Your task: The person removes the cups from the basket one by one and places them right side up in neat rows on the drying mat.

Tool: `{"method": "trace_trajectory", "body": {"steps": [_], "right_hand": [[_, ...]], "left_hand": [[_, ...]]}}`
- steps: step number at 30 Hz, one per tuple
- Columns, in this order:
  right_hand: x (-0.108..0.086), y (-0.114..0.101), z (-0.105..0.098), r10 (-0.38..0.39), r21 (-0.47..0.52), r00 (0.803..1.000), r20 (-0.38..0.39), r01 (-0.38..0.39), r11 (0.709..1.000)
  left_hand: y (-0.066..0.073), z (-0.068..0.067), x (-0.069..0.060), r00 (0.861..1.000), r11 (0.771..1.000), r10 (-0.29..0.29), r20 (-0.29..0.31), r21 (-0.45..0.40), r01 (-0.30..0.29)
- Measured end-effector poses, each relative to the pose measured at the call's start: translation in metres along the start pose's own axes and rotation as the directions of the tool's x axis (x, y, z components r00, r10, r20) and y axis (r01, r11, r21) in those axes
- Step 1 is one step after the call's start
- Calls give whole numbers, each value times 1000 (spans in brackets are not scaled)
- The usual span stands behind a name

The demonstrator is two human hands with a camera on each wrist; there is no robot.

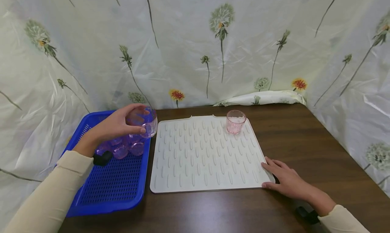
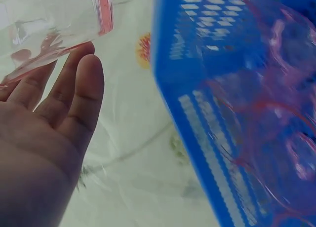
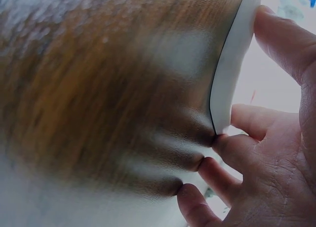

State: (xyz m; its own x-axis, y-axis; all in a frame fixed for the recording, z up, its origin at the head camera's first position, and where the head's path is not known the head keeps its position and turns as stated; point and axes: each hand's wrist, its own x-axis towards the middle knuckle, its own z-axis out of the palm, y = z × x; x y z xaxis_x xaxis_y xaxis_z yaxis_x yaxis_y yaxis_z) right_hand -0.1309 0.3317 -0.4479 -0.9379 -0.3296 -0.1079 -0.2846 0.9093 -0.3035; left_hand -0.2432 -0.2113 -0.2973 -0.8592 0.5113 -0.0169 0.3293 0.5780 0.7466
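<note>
Flowered sheeting (image 1: 182, 57) backs the left hand (image 1: 117, 123), gripping a glass (image 1: 151, 125), and right hand (image 1: 285, 179), unclenched, touching a white mat (image 1: 201, 155).

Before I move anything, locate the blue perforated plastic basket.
In the head view, the blue perforated plastic basket sits at left on the brown wood table, just left of the white ridged mat, partly behind the left hand.

"What's worn on the left?"

"The left sleeve (image 1: 45, 196) is long, plain and cream, with a cuff (image 1: 76, 162) at the wrist."

"And the right sleeve (image 1: 342, 220)?"

"Same cream cloth, though only a short stretch shows."

"Anything dark there?"

"A rounded black piece (image 1: 103, 158) beside the left cuff, and a black band (image 1: 307, 215) by the right one. Any markings are too small to tell."

"Hands?"

"The left hand (image 1: 118, 124) and right hand (image 1: 285, 181) are both bare."
</note>
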Motion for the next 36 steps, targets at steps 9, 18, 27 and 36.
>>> {"method": "trace_trajectory", "body": {"steps": [9,18,27,36], "right_hand": [[-3,2,-4,9,9,1000,-4,-9,1000],[-2,0,-5,3,2,1000,2,-3,1000],[0,-1,-5,-5,6,1000,7,5,1000],[-1,-4,-2,-12,14,1000,12,12,1000]], "left_hand": [[35,19,81,999,999,37,37,-10,-36],[49,41,127,998,996,41,41,-78,-37],[34,68,153,994,974,-80,-74,-218,62],[20,103,157,974,937,-209,-84,-302,175]]}}
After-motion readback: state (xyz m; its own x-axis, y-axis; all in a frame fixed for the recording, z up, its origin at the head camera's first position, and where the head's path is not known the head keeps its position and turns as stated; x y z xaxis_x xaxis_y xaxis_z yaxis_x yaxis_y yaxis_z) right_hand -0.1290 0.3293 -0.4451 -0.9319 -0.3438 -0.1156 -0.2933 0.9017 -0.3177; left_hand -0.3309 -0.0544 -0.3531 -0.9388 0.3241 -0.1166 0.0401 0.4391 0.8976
